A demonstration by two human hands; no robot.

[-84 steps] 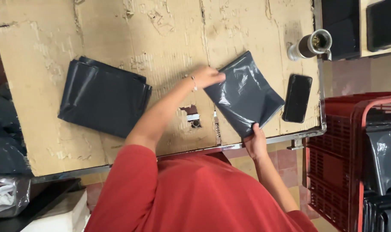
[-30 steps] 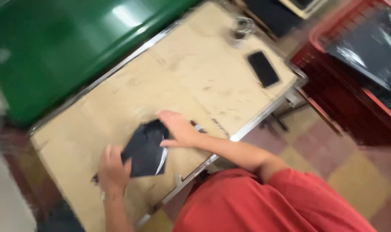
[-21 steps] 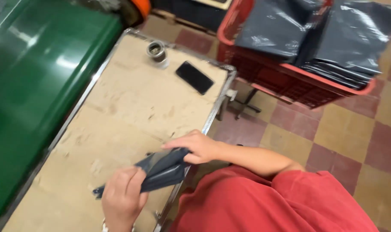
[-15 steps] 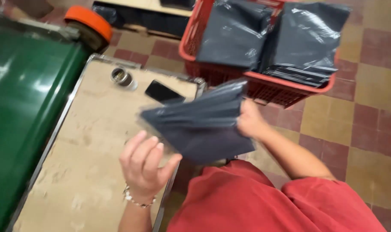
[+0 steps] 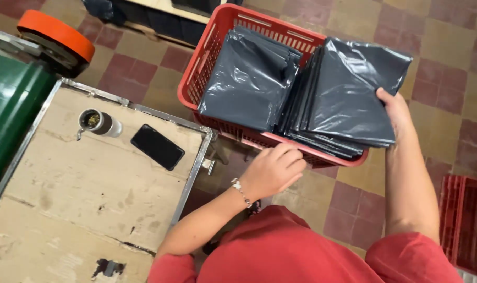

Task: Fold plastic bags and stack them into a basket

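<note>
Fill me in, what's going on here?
A person in a red top stands between a worn table and a red plastic crate on the tiled floor. The right hand lays a dark grey plastic bag on the stack in the crate; the left hand rests at the crate's near rim. A black phone and a small cup sit on the table.

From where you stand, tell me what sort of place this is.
Probably a packing or dispatch workroom. A red plastic crate on the tiled floor holds stacks of grey plastic mailer bags, and the right hand lays another bag on the pile. Beside it stands a worn, metal-edged worktable.
</note>
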